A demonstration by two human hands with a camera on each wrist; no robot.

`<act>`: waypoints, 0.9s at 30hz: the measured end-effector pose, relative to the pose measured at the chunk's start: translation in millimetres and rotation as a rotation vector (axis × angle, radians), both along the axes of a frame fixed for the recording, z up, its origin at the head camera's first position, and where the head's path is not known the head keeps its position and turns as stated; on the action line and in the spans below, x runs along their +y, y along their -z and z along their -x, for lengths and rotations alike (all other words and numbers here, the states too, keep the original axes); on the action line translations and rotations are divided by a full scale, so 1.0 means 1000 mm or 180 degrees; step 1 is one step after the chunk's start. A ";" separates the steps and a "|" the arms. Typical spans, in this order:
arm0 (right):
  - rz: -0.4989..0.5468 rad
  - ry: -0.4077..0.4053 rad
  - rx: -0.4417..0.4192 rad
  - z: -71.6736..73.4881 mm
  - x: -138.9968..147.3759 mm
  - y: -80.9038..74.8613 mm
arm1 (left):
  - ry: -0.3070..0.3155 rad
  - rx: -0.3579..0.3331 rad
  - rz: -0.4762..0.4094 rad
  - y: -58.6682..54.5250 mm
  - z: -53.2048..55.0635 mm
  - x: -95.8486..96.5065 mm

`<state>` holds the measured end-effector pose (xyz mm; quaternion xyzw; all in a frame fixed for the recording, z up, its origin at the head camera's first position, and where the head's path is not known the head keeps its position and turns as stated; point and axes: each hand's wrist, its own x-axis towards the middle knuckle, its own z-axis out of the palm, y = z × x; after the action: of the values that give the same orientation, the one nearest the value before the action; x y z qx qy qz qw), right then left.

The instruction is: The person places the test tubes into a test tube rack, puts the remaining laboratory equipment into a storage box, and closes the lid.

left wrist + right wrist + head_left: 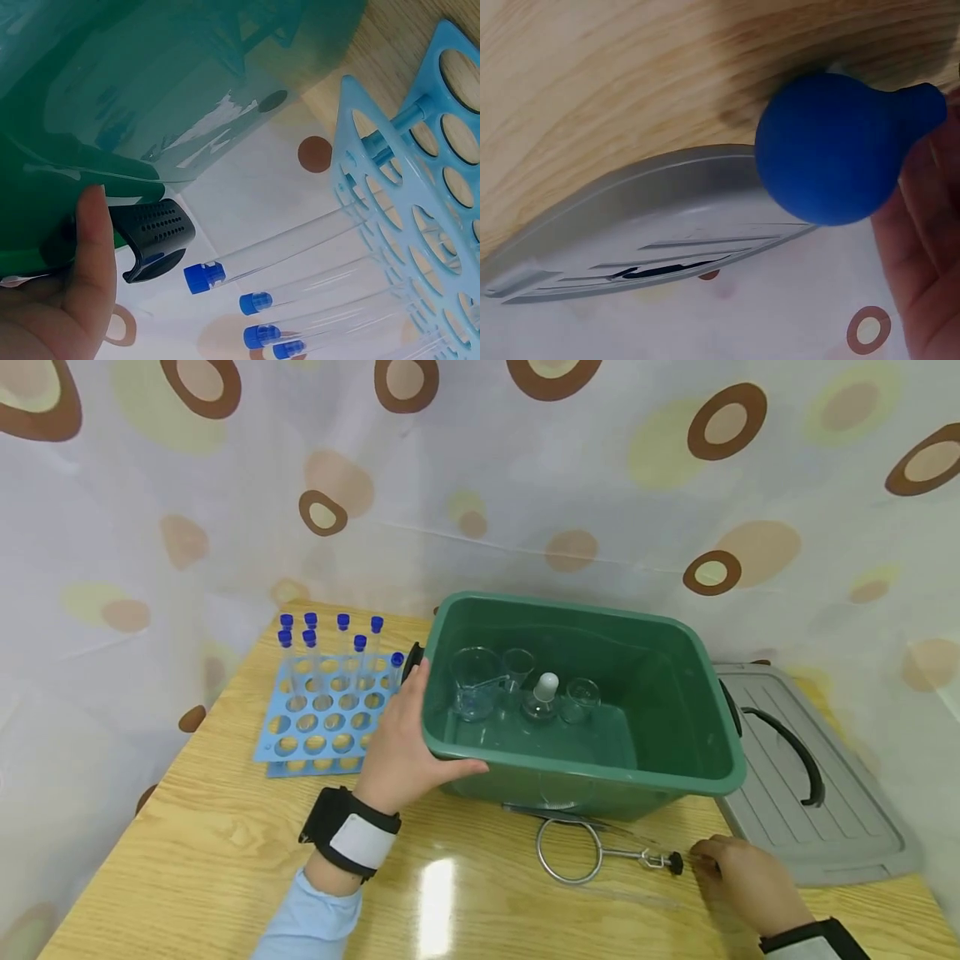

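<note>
One of your hands, the left hand (397,750), lies spread, with its fingers and thumb touching a corner of the green tub (585,767). Your right hand (753,878) holds the blue bulb (829,154) (round like a ball, with a short neck) down by the wooden table (225,860), between the metal ring (622,854) and the gray lid (847,839).

Smooth plastic is seen in the bin (570,766), matt rubber in the bulb (829,150) by the right hand (750,878), glossy wood on the surface (225,827).
</note>
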<state>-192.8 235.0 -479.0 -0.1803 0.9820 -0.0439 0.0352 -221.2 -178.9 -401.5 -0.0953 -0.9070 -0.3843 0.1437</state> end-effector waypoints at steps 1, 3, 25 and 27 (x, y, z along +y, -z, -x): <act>0.0010 0.0016 -0.0023 0.000 0.000 0.000 | 0.0000 0.0000 0.0003 0.000 0.000 0.000; 0.0007 0.0036 -0.0075 0.000 0.001 -0.001 | 0.0002 0.0010 0.0002 0.002 0.000 0.001; -0.0196 0.0161 0.0102 -0.016 0.043 -0.032 | 0.0015 -0.0185 -0.0156 0.001 0.002 -0.001; -0.0206 0.0176 0.0161 -0.021 0.051 -0.037 | 0.0022 -0.0182 -0.0160 0.001 0.001 -0.001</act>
<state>-171.3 286.3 -442.5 -0.1529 0.9881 -0.0086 0.0150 -222.7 -179.9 -402.1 -0.0838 -0.9004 -0.4100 0.1188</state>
